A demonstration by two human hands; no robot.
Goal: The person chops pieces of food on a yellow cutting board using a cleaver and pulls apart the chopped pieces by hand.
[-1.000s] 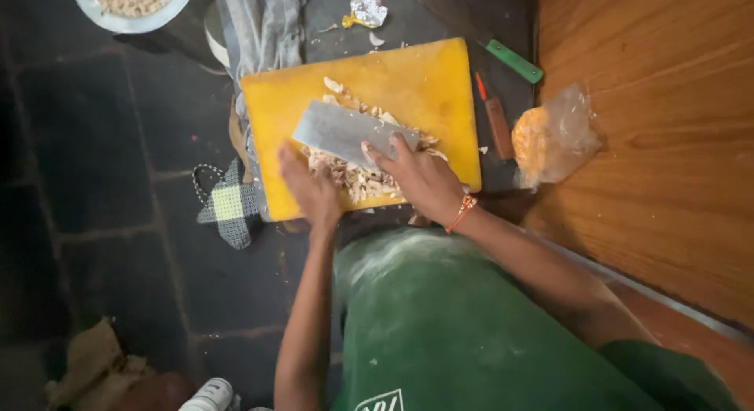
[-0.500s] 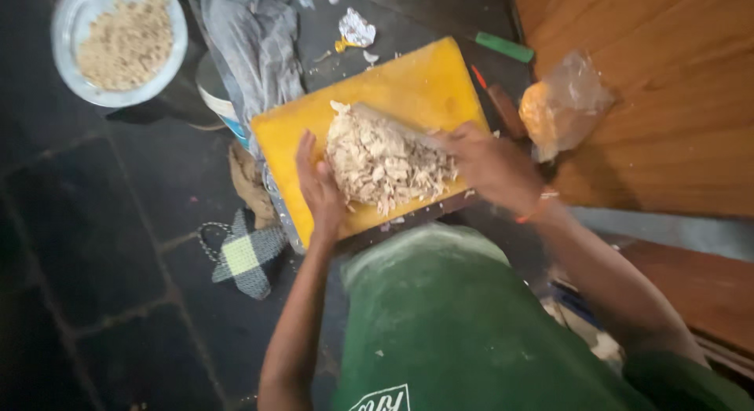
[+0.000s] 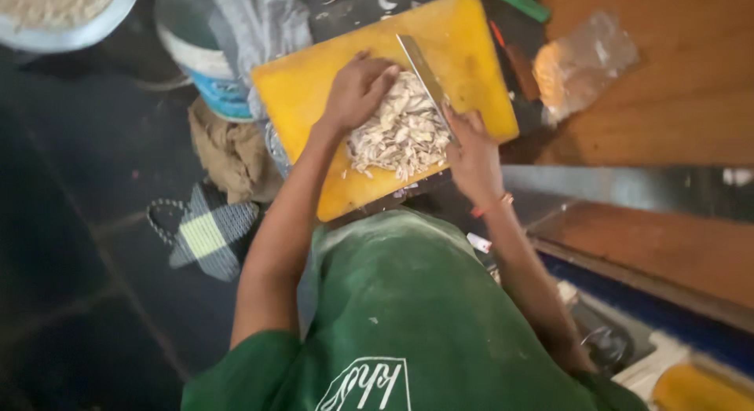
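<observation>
A yellow cutting board [image 3: 463, 45] lies on the dark floor in front of me. On it sits a heap of pale chopped pieces [image 3: 400, 132]. My left hand [image 3: 357, 89] rests on the left side of the heap, fingers curled over it. My right hand [image 3: 471, 148] grips the handle of a broad cleaver [image 3: 426, 73], whose blade stands on edge against the right side of the heap. My green shirt fills the lower part of the view.
A metal bowl of pale grains [image 3: 63, 10] sits top left. A white bucket [image 3: 200, 53] with a grey cloth [image 3: 263, 26] stands beside the board, above a brown rag [image 3: 232, 152] and a checked sandal [image 3: 204, 234]. A plastic bag [image 3: 581, 61] lies on wooden planks at right.
The cleaver went from lying flat over the heap to standing on edge at its right side. My left hand moved onto the heap. The camera view shifted closer and to the right.
</observation>
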